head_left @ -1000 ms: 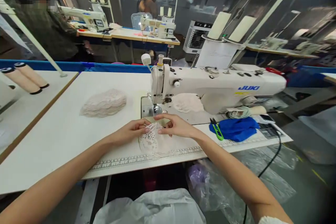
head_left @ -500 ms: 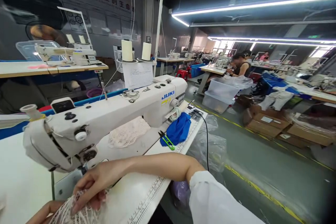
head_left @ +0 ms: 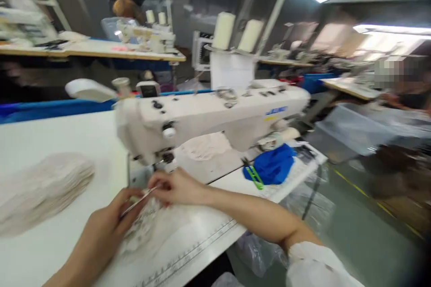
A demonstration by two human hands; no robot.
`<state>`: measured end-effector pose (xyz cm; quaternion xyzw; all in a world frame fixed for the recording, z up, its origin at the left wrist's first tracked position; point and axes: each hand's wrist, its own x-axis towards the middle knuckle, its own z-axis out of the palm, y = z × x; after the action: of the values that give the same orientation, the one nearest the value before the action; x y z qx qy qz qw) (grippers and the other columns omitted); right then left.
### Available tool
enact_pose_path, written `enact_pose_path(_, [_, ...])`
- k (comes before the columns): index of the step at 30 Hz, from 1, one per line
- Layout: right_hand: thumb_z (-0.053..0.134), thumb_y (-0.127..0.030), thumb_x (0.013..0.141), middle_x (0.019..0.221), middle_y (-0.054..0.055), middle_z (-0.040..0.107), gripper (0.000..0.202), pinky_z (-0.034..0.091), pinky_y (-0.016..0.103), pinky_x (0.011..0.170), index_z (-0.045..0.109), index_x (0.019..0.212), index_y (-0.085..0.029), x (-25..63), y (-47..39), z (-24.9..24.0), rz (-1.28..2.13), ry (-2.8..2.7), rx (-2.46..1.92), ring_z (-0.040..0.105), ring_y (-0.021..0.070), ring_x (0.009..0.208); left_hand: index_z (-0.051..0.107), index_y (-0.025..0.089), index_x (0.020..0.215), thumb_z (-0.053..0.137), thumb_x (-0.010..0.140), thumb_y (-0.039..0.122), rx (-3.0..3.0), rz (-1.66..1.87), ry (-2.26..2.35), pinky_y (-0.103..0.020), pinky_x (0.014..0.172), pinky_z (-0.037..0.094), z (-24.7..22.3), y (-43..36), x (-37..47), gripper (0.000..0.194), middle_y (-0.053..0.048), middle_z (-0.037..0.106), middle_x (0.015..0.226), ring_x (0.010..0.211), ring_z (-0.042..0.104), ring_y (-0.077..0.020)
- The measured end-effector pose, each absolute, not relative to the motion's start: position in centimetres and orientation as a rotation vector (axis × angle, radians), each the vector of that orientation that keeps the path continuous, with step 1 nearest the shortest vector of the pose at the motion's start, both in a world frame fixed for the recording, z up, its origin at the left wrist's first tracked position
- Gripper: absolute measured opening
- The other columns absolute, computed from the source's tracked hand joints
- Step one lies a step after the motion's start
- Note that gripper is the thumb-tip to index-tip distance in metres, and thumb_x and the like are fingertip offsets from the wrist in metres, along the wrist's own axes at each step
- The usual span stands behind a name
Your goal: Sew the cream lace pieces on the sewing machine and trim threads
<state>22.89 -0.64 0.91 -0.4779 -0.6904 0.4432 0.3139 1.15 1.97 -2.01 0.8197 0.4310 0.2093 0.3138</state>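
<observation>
The fingers of the left hand (head_left: pixel 101 228) and right hand (head_left: pixel 183 188) partly hid the blurred cream lace piece (head_left: pixel 144 226). The layered cream lace stack (head_left: pixel 50 188) ran past the left edge; I couldn't read the smeared blue lettering (head_left: pixel 276 110) on the long white sewing machine (head_left: pixel 215 110).

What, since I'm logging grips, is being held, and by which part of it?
The lace, by its upper edge, pinched in both the left hand and the right hand.

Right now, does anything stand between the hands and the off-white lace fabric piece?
Nothing visible: the left hand and right hand both pinch the lace piece in front of the white sewing machine. The green-handled snips lie off to the right.
</observation>
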Motion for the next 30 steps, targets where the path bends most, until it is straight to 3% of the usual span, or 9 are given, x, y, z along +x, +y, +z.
enact_pose_path(3, [0.053,-0.021,0.088,0.063,-0.006,0.057,0.009,0.042,0.018,0.054,0.056,0.096,-0.019,22.7,-0.64,0.33,1.115,-1.824,-1.229,0.055,0.0076,0.051,0.054,0.025,0.092,0.045,0.092,0.044,2.353,0.678,1.191,-0.019,0.047,0.036,-0.52,1.42,1.99,0.021,0.009,0.054,0.047,0.038,0.049,-0.0115])
enact_pose_path(6, [0.055,-0.024,0.088,0.058,-0.008,0.049,0.014,0.038,0.019,0.049,0.055,0.101,-0.02,22.69,-0.63,-0.13,0.885,-1.932,-1.15,0.049,0.0075,0.048,0.053,0.022,0.093,0.042,0.097,0.032,2.584,0.855,1.093,-0.019,0.046,0.034,-0.77,1.67,1.93,0.016,0.008,0.055,0.05,0.04,0.051,-0.0102])
enact_pose_path(9, [0.051,-0.019,0.09,0.059,-0.008,0.05,0.012,0.038,0.018,0.047,0.053,0.102,-0.02,22.58,-1.11,-0.12,0.747,-1.993,-1.037,0.05,0.0069,0.048,0.05,0.019,0.094,0.039,0.099,0.025,2.693,1.021,0.935,-0.018,0.047,0.037,-1.1,1.61,1.69,0.013,0.008,0.056,0.052,0.04,0.049,-0.008])
enact_pose_path(17, [0.05,-0.019,0.091,0.056,-0.01,0.046,0.015,0.035,0.018,0.041,0.045,0.105,-0.022,22.36,-1.47,0.33,0.707,-2.054,-1.063,0.046,0.0065,0.043,0.047,0.018,0.093,0.039,0.099,0.022,2.734,1.077,0.844,-0.018,0.045,0.037,-0.98,1.55,1.86,0.011,0.008,0.054,0.053,0.038,0.045,-0.0071])
enact_pose_path(24, [0.048,-0.016,0.09,0.054,-0.01,0.048,0.013,0.033,0.018,0.04,0.048,0.101,-0.021,22.35,-1.4,0.54,0.677,-2.118,-1.013,0.044,0.0055,0.039,0.045,0.018,0.093,0.037,0.1,0.021,2.76,1.052,0.832,-0.018,0.045,0.038,-1.21,1.56,1.68,0.011,0.008,0.054,0.053,0.038,0.043,-0.0067])
enact_pose_path(30, [0.045,-0.01,0.089,0.056,-0.009,0.052,0.02,0.035,0.017,0.042,0.051,0.106,-0.019,22.47,-1.19,0.29,0.422,-2.198,-0.919,0.045,0.0045,0.041,0.046,0.018,0.096,0.037,0.099,0.021,2.798,1.065,0.797,-0.018,0.045,0.036,-0.92,1.68,1.58,0.01,0.008,0.056,0.055,0.04,0.044,-0.0065])
